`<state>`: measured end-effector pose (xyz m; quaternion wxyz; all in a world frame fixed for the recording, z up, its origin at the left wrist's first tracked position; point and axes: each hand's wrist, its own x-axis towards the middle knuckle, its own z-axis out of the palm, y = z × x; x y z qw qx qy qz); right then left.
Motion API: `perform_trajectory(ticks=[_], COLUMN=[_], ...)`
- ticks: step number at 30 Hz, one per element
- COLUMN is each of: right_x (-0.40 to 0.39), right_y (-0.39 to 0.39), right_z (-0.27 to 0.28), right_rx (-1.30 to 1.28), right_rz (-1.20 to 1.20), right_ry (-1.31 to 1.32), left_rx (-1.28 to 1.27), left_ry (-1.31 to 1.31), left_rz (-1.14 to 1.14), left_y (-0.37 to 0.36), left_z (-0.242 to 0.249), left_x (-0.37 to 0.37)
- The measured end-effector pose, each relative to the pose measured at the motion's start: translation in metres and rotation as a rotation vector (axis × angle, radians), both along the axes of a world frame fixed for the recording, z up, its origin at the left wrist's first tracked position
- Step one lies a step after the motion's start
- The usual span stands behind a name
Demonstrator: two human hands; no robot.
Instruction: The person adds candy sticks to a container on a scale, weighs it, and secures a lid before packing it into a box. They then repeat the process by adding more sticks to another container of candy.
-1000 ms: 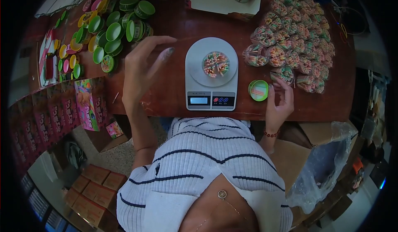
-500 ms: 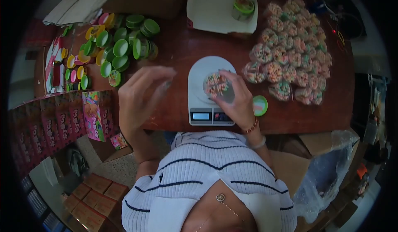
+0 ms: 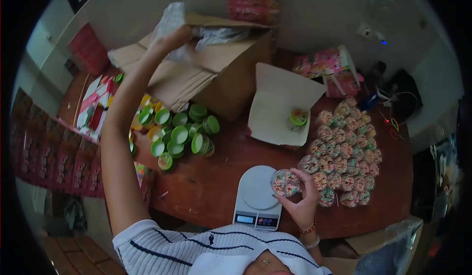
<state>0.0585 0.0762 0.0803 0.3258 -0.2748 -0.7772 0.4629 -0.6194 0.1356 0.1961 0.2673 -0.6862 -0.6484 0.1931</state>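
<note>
My right hand point(image 3: 306, 200) grips a clear round cup point(image 3: 285, 182) filled with small multicoloured pieces, thumb and fingers round its sides. It is beside and partly over the right edge of a white kitchen scale point(image 3: 253, 189) whose display is lit. Far to the upper left, my left hand point(image 3: 181, 36) reaches into the open top of a large cardboard box point(image 3: 236, 81). Crumpled clear plastic point(image 3: 169, 22) is around that hand, and its fingers are hidden. Rows of similar filled cups point(image 3: 344, 152) stand on the table to the right.
Green lids point(image 3: 179, 135) and yellow lids point(image 3: 155, 133) lie piled left of the scale. An open white carton point(image 3: 280, 103) behind it holds one green-lidded tub point(image 3: 297, 118). Pink printed packaging point(image 3: 59, 157) lines the left side. Cables point(image 3: 393, 122) lie at the back right.
My left hand has gone from beside the scale up into the cardboard box. My right hand has shifted the cup towards the scale's right edge. The view has tilted up.
</note>
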Motion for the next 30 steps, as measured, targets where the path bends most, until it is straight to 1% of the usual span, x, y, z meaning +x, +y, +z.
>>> perform_trajectory(ticks=[2,3,5,7,9,10,12,14,15,19,24,26,30], right_x=[0.001,0.003,0.005,0.011,0.017,0.021,0.023,0.023,0.021,0.011,-0.003,-0.005,-0.004], right_y=[0.001,0.005,0.004,0.007,0.007,0.004,0.001,-0.001,-0.002,-0.003,-0.008,-0.011,-0.016], right_z=[0.008,0.016,0.016,0.011,0.004,0.003,0.000,-0.008,-0.011,-0.011,-0.014,-0.016,-0.023], right_rx=[-0.029,0.168,0.053,0.133,0.134,0.116,0.077,0.004,-0.045,-0.022,0.008,0.022,-0.008], right_rz=[-0.030,-0.068,-0.137,-0.214,-0.265,-0.301,-0.305,-0.309,-0.301,-0.239,-0.243,-0.235,-0.255], right_ry=[0.016,-0.067,-0.019,-0.049,-0.067,-0.091,-0.090,-0.067,-0.061,-0.045,-0.033,0.002,0.010], left_rx=[-0.051,-0.070,-0.078,-0.051,-0.019,0.004,0.044,0.077,0.099,0.181,0.226,0.237,0.307], left_ry=[-0.127,-0.212,-0.416,-0.677,-0.927,-1.052,-1.244,-1.380,-1.437,-1.606,-1.720,-1.754,-1.747], left_rz=[0.044,0.067,0.093,0.159,0.237,0.294,0.375,0.423,0.438,0.441,0.470,0.512,0.465], left_y=[0.030,0.037,0.046,0.049,0.043,0.028,0.001,-0.020,-0.028,-0.054,-0.083,-0.096,-0.104], left_z=[-0.021,-0.025,-0.032,-0.035,-0.019,-0.010,0.011,0.022,0.025,0.036,0.058,0.058,0.049], left_x=[-0.017,-0.015,-0.013,-0.017,0.011,0.035,0.085,0.126,0.146,0.200,0.270,0.290,0.295])
